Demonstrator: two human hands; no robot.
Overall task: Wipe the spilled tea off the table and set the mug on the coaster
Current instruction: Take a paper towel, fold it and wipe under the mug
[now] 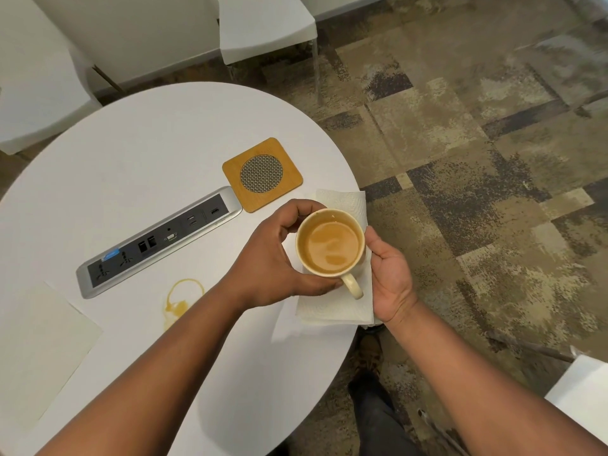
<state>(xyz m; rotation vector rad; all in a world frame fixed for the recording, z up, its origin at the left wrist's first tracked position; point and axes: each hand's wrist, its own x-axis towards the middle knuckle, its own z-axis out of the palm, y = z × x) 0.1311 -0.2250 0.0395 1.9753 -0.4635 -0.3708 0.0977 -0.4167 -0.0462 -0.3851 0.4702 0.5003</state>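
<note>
Spill unwiped left of mug | left hand grasps mug; right hand released beside | coaster beyond mug, bare

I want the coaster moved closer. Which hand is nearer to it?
Left. The left hand grips the mug just below the coaster, its fingertips close to the coaster's near edge. The right hand lies farther, beyond the mug.

Socket strip, pale sheet, perhaps paper.
</note>
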